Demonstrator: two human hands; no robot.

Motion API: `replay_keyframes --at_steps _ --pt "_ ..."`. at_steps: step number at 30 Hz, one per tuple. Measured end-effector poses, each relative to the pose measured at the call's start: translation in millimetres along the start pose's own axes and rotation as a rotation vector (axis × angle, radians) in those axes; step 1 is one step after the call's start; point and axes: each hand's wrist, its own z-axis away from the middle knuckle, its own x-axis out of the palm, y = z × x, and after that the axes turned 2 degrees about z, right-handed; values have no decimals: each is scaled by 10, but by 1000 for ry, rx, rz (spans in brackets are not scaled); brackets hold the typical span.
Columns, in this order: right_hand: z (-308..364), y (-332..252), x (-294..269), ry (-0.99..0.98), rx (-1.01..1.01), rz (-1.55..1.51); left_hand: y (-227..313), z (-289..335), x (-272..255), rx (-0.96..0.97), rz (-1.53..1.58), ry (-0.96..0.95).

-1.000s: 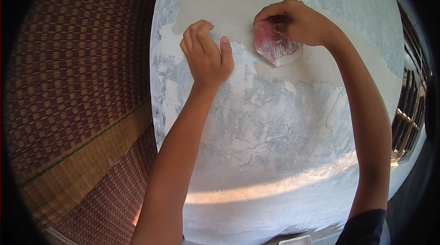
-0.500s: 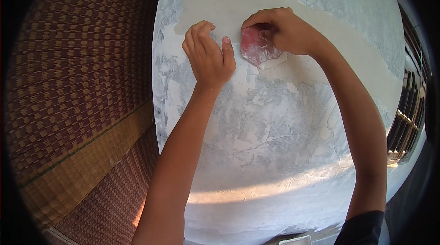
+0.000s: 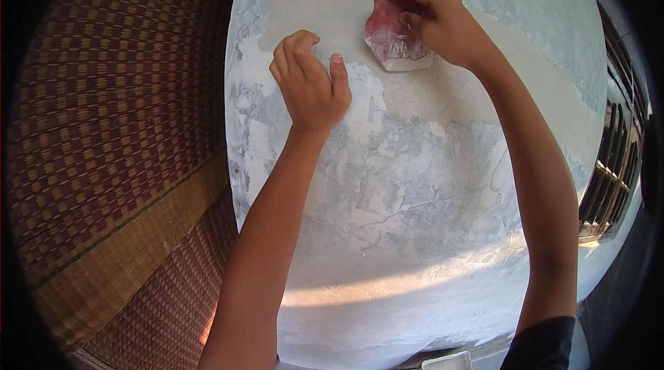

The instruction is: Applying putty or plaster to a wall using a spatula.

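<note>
the right hand (image 3: 448, 28) grips a red scraper (image 3: 382, 25) at the wall (image 3: 408, 176), upper centre; the left hand (image 3: 310, 86), loosely curled with a wide gap, looks empty. smoothing paste (image 3: 321, 7) seems in hand; the next stroke likely calls for even pressure.

Red putty spreader (image 3: 382, 28): no lettering legible; putty smears over its face.
Plastered wall (image 3: 387, 225): no writing, number or sign readable.
Woven mat (image 3: 117, 93): checked weave, no readable characters.
Window grille (image 3: 612, 169): no label or sign to be read.
Dark sleeve (image 3: 541, 346): no readable print.
</note>
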Motion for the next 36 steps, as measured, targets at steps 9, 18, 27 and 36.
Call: replay_keyframes --at_steps 9,18,27,36 --pt "29 238 51 82 -102 88 4 -7 3 2 -7 -8" --pt "122 178 101 14 -70 -3 4 2 -7 6 9 -7" --pt "167 108 87 -41 -8 -39 -15 8 -2 -1 0 1" --pt "130 77 164 61 -29 1 -28 5 -16 -25 30 41"
